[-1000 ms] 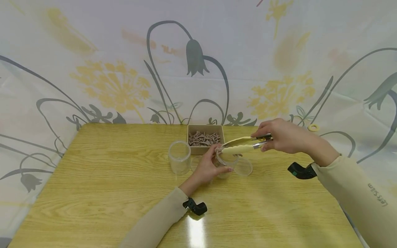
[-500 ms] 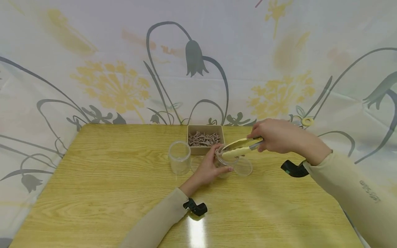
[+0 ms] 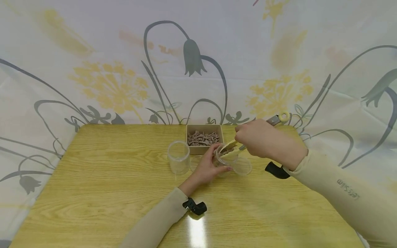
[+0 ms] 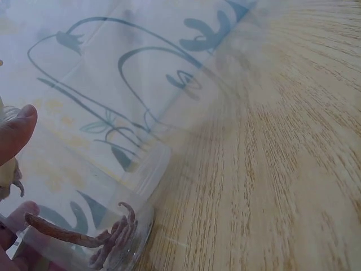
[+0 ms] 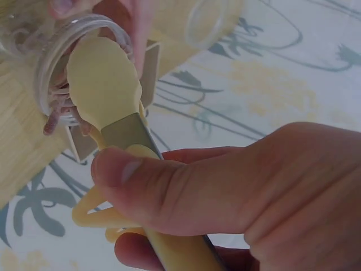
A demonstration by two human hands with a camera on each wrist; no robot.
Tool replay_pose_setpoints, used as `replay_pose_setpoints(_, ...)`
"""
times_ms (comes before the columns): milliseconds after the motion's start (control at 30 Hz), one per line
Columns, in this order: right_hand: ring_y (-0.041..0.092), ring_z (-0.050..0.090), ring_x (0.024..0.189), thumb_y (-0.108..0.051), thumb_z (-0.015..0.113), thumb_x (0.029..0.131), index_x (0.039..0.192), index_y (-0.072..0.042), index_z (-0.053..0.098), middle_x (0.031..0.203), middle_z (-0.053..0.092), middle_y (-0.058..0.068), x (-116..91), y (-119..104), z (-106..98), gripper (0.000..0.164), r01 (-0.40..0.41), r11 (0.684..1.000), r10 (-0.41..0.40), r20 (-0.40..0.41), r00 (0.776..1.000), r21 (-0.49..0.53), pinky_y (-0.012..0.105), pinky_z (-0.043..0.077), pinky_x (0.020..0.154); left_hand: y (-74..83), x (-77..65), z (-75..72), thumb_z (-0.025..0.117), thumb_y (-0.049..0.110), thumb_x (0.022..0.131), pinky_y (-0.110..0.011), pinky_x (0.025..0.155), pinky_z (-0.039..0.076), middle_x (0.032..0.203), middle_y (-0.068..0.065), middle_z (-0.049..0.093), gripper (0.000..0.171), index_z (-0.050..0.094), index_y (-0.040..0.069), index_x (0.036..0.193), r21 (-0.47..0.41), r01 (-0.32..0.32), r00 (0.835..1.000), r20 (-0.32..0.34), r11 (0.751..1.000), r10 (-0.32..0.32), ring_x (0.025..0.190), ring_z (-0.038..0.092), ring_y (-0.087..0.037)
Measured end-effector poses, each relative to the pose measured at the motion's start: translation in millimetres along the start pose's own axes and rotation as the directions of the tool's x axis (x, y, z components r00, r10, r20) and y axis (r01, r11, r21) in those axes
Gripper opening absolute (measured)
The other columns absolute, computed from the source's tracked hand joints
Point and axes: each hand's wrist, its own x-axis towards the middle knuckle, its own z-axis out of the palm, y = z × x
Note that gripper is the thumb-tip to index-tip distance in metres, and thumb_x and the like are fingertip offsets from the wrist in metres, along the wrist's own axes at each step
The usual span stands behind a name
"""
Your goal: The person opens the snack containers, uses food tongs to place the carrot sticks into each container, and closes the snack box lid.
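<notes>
My left hand (image 3: 206, 169) holds a clear plastic jar (image 3: 224, 164) on the table, fingers and thumb around its side. In the left wrist view, a few brown dried strips (image 4: 65, 232) lie low inside it. My right hand (image 3: 260, 139) grips yellow-tipped tongs (image 5: 105, 84) with metal arms. The tongs point down into the jar's mouth, and their ring end (image 3: 283, 117) rises beyond the hand. In the right wrist view, brown strips (image 5: 52, 119) poke out at the rim beside the tong heads.
A beige box (image 3: 203, 150) of similar brown strips stands just behind the jar. Another clear jar (image 3: 179, 163) is to its left. A clear round lid (image 3: 243, 166) lies to the right, and another clear disc (image 3: 194, 162) lies between the jars. A patterned cloth (image 3: 102, 51) hangs behind.
My right hand has moved left and toward the jar, tilting the tongs steeper so their heads go deeper into its mouth. My left hand has stayed on the jar.
</notes>
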Motion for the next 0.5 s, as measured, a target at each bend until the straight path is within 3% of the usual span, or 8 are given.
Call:
replay_pose_setpoints(133, 0.021, 0.058, 0.061, -0.002, 0.085, 0.074, 0.075, -0.013, 0.069, 0.082, 0.060, 0.003, 2.8, -5.3, -0.8, 0.019, 0.006, 0.997, -0.007, -0.012, 1.000, -0.075, 0.035, 0.052, 0.052, 17.9, -4.8, -2.0, 0.080, -0.001, 0.082, -0.047, 0.103, 0.043, 0.138, -0.016, 0.050, 0.073, 0.040, 0.005, 0.143, -0.010, -0.018, 1.000, 0.008, 1.000, 0.018, 0.125, 0.054, -0.028)
replay_pose_setpoints(233, 0.022, 0.060, 0.063, -0.002, 0.085, 0.074, 0.079, -0.013, 0.070, 0.087, 0.063, 0.002, 2.2, -4.4, -3.2, 0.019, -0.029, 0.997, 0.031, 0.013, 0.999, -0.078, 0.035, 0.052, 0.054, 19.5, -5.2, -1.9, 0.080, 0.000, 0.082, -0.047, 0.104, 0.043, 0.138, -0.020, 0.050, 0.072, 0.040, 0.003, 0.142, 0.004, -0.028, 1.000, 0.004, 1.000, 0.028, 0.124, 0.054, -0.032)
replay_pose_setpoints(500, 0.020, 0.055, 0.063, 0.006, 0.076, 0.081, 0.093, -0.012, 0.075, 0.087, 0.060, 0.003, -5.7, 5.1, -5.1, 0.021, -0.065, 0.997, 0.065, 0.027, 0.998, 0.034, 0.034, 0.049, 0.054, 20.0, -5.4, -3.4, 0.083, -0.001, 0.079, -0.049, 0.109, 0.036, 0.140, -0.022, 0.051, 0.075, 0.042, 0.003, 0.142, 0.020, -0.008, 1.000, -0.012, 1.000, 0.009, 0.130, 0.049, -0.038)
